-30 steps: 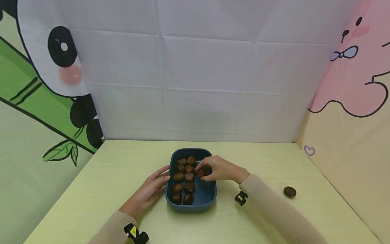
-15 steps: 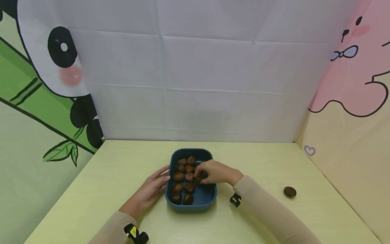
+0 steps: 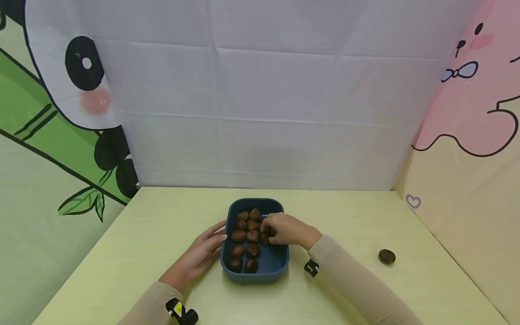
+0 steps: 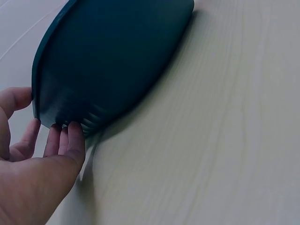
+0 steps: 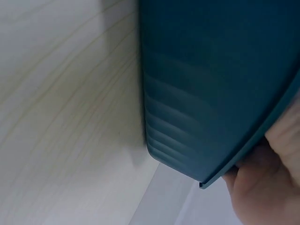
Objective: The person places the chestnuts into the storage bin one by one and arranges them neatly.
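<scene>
A dark blue rectangular box [image 3: 271,266] stands on the table, with several brown chestnuts [image 3: 253,249] in rows along its left and middle. My left hand [image 3: 199,255] rests against the box's left side, fingers fairly straight. In the left wrist view its fingertips [image 4: 75,129] touch the wall of the box. Reaching over the right rim, my right hand [image 3: 290,229] has its thumb and fingers curled round a chestnut [image 3: 264,239] inside the box, partly covering it. From the right wrist view, the rim and wall hide most of that hand's fingers.
One loose chestnut [image 3: 387,256] lies on the pale wooden table [image 3: 337,212] to the right, beyond the right forearm. A white sheet [image 3: 276,113] hangs at the back. Panels with cartoon drawings stand at left and right.
My right hand has moved slightly left and toward me within the box, carrying a chestnut down beside the middle row. The left hand and the box have stayed in place.
</scene>
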Tool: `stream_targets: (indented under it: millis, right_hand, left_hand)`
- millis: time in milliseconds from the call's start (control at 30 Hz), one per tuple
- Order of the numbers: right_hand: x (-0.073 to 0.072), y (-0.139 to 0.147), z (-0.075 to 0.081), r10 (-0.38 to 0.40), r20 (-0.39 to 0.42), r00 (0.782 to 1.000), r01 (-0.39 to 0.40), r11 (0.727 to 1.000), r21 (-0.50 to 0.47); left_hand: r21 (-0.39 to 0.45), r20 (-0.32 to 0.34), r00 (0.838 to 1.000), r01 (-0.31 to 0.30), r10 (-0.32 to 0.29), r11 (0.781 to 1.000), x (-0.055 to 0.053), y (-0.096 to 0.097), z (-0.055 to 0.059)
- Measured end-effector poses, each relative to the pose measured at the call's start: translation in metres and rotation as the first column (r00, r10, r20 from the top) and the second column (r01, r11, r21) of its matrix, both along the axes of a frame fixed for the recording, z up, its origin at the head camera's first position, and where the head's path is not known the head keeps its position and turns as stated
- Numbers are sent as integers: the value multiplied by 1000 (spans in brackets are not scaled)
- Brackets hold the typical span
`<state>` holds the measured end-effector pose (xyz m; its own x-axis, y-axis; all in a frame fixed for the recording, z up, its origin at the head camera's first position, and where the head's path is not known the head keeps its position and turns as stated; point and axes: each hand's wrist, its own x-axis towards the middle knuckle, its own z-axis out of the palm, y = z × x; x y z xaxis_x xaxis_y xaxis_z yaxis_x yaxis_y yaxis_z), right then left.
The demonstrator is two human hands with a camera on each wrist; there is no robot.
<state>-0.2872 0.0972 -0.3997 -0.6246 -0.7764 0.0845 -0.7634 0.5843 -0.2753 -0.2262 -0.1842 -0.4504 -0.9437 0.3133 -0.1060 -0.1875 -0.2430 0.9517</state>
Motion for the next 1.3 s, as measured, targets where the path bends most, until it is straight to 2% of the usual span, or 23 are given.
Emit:
stream_targets:
  millis: [133,267,400,533,733,900,1133,1300]
  right_hand:
    - [-1,0,-1,-9,-41,999,10,1000,26]
    - [-2,1,-2,-7,-31,1000,8,1000,22]
    - [-1,4,0,0,-15,1000,0,1000,-21]
    - [1,12,6,3,5,1000,-3,997,-81]
    - [5,29,19,9,30,1000,-5,994,-112]
    - [11,49,28,16,-3,1000,-16,991,-133]
    - [18,90,29,-65,17,998,67,992,-111]
    - [23,132,24,-130,31,991,132,985,-107]
  left_hand:
    - [-3,3,1000,-7,7,1000,0,0,0]
    - [4,6,1000,-4,4,1000,-1,-1,-1]
    - [3,4,1000,3,-3,1000,-1,-1,-2]
    - [-3,2,1000,3,-3,1000,-2,-1,-2]
    - [-11,2,1000,3,-3,1000,-2,-3,-2]
    - [-16,-9,1000,12,-13,1000,-3,-3,-3]
    - [-33,-7,1000,-5,4,999,-3,-3,-3]
    - [-20,-9,1000,16,-17,1000,-2,-3,-2]
